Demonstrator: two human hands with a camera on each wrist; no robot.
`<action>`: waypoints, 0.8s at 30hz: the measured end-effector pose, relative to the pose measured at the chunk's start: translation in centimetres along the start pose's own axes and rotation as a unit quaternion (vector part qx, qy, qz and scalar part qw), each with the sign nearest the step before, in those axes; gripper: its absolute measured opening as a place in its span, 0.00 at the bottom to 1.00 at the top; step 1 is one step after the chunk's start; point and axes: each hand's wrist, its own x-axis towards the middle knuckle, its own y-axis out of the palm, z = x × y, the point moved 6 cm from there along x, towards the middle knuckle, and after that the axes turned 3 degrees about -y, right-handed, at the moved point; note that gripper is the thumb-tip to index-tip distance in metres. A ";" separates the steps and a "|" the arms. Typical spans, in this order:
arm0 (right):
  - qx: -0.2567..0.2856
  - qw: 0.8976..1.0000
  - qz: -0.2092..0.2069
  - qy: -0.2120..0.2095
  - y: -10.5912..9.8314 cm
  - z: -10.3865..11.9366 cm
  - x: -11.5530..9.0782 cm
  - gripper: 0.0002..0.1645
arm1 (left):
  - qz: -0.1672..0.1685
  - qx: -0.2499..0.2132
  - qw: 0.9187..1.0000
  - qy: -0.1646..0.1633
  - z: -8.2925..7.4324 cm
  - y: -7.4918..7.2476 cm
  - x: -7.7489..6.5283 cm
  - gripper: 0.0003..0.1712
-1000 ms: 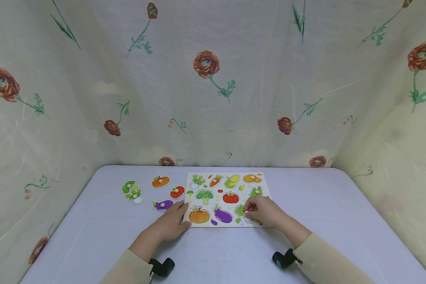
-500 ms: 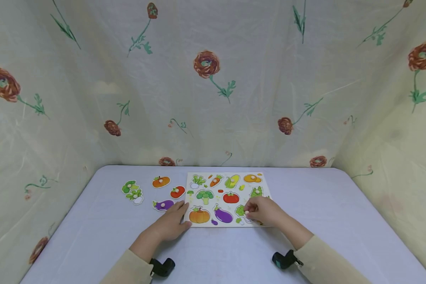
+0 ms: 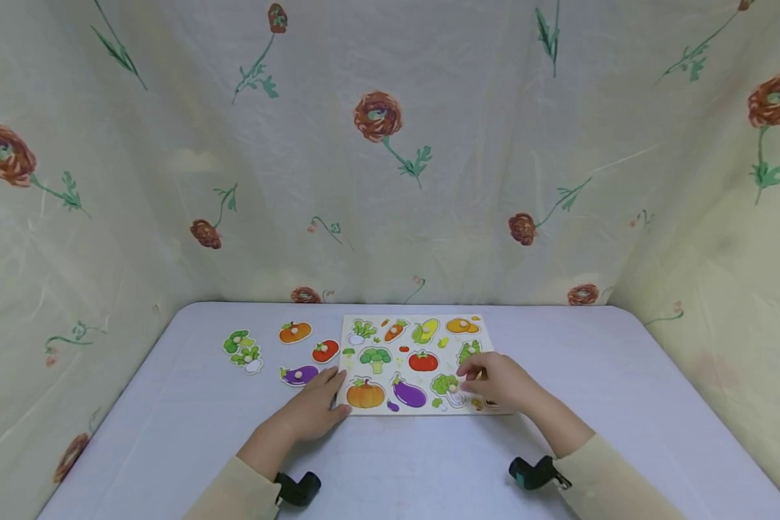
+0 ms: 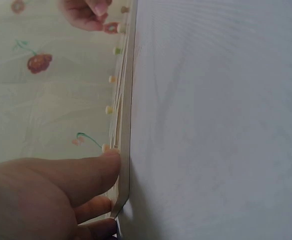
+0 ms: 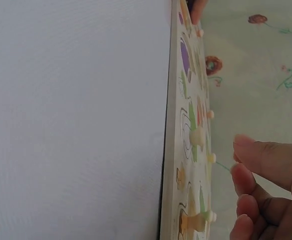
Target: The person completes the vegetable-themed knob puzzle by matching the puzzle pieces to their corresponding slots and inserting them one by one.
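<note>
A white vegetable peg-puzzle board [image 3: 390, 412] lies before me with pictures and knobbed pieces in it. My left hand [image 3: 315, 406] rests on its left edge; the thumb [image 4: 103, 175] presses at the front corner and the fingers lie along the side. My right hand [image 3: 497, 379] hovers just over the right part of the board, fingers loosely bent, holding nothing. Near its fingertips sits a green-and-white vegetable piece [image 3: 445, 383]. The right wrist view shows that piece's wooden knob [image 5: 198, 136], apart from the fingertips.
Loose knobbed pieces lie left of the board: a pumpkin [image 3: 295, 332], a tomato [image 3: 326, 351], an eggplant [image 3: 297, 376], a broccoli [image 3: 237, 341] and a white-rooted leafy piece [image 3: 248, 357]. A flowered cloth [image 3: 455, 217] hangs behind the white table [image 3: 396, 469].
My right hand has let go of the green-and-white piece's knob and drawn slightly right, uncovering more of the piece. My left hand has stayed on the board's edge.
</note>
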 end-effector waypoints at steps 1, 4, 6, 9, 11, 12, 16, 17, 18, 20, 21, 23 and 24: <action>-0.001 1.000 0.000 0.000 -0.3 0.0 -0.1 0.07 | 0.000 0.000 1.000 0.000 0.0 0.0 0.0 0.40; -0.004 1.000 -0.003 0.002 -1.0 -0.4 -0.6 0.08 | 0.000 -0.001 1.000 0.002 -0.1 -0.1 -0.1 0.40; -0.004 1.000 -0.005 -0.002 -1.4 -0.8 -1.0 0.08 | 0.001 -0.003 1.000 0.003 -0.2 -0.1 -0.2 0.39; -0.005 1.000 -0.009 -0.009 -2.0 -1.4 -1.6 0.09 | 0.002 -0.004 1.000 0.004 -0.3 -0.2 -0.2 0.39; -0.008 1.000 -0.012 -0.018 -2.3 -1.8 -2.0 0.10 | 0.002 -0.004 1.000 0.001 -0.3 -0.2 -0.2 0.40; -0.010 1.000 -0.013 -0.021 -2.5 -2.1 -2.2 0.10 | 0.002 -0.004 1.000 0.001 -0.3 -0.2 -0.2 0.40; -0.020 0.999 -0.023 -0.025 -3.0 -3.3 -2.9 0.11 | 0.001 -0.004 1.000 0.001 -0.1 -0.1 -0.1 0.40; -0.021 0.999 -0.025 -0.023 -3.1 -3.6 -3.0 0.12 | 0.001 -0.004 1.000 0.000 -0.1 0.0 -0.1 0.40; -0.023 0.999 -0.027 -0.018 -3.2 -3.9 -3.1 0.12 | 0.001 -0.004 1.000 0.000 -0.1 0.0 -0.1 0.40; -0.026 0.999 -0.029 -0.011 -3.2 -4.6 -3.3 0.12 | 0.001 -0.003 1.000 0.001 -0.1 0.0 -0.1 0.40; -0.027 0.999 -0.029 -0.007 -3.3 -4.9 -3.4 0.13 | 0.001 -0.004 1.000 -0.001 -0.1 0.0 -0.1 0.40; -0.027 0.999 -0.031 0.001 -3.3 -5.4 -3.6 0.13 | 0.001 -0.004 1.000 0.000 -0.1 0.0 -0.1 0.40; -0.028 0.999 -0.032 0.005 -3.2 -5.6 -3.7 0.13 | 0.001 -0.003 1.000 0.000 -0.1 0.0 -0.1 0.40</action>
